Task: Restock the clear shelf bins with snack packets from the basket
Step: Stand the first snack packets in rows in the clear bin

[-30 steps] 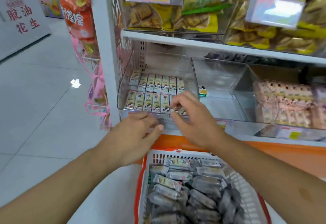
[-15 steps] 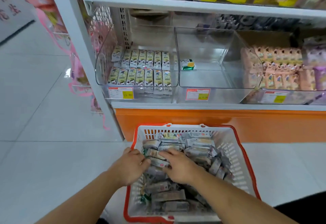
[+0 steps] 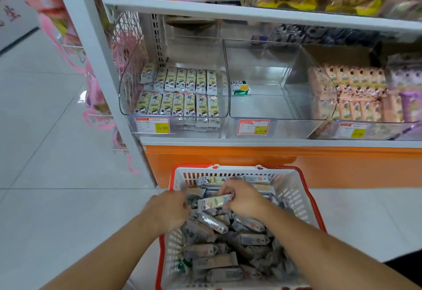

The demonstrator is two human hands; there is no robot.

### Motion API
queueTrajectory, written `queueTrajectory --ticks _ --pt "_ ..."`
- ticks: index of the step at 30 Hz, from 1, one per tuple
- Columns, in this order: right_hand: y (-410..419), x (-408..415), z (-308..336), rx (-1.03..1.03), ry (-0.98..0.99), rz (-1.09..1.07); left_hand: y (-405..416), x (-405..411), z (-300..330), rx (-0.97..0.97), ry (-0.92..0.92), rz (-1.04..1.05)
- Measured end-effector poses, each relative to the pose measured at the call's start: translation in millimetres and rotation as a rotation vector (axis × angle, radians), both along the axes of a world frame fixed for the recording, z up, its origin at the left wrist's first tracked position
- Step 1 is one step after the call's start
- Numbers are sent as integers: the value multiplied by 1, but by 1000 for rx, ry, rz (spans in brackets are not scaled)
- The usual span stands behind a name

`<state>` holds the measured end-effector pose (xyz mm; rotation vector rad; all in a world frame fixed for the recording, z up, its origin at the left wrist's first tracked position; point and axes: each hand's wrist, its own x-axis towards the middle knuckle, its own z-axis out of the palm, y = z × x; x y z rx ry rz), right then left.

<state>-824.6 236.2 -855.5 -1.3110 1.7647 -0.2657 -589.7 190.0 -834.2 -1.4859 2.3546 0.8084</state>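
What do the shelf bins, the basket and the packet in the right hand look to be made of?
Shelf bins: clear, glossy rigid plastic, contents showing through the walls. Basket: moulded plastic, white slotted walls with a red rim. Packet, pinched by the right hand: probably thin printed film, with a silvery sheen.

Both hands (image 3: 245, 200) in basket (image 3: 294, 189), right gripping packet (image 3: 214, 202)

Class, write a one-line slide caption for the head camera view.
Both hands reach into the basket; right hand grips a snack packet below the shelf bins.
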Motion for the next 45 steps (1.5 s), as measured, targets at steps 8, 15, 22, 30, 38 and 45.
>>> queueTrajectory --ticks 8,15,22,30,38,45 --pt "-16 4 142 -200 46 429 1 -26 100 376 448 62" --pt "18 28 182 -569 64 288 3 -15 144 473 862 501" --pt "17 49 174 -585 -33 179 4 -5 153 519 907 491" --pt "-15 47 192 -642 12 97 -28 2 177 122 713 396" --pt "-167 67 208 -610 169 83 -97 60 164 -557 244 -55" --pt "-285 98 179 -567 162 147 -105 58 151 -565 121 -76"
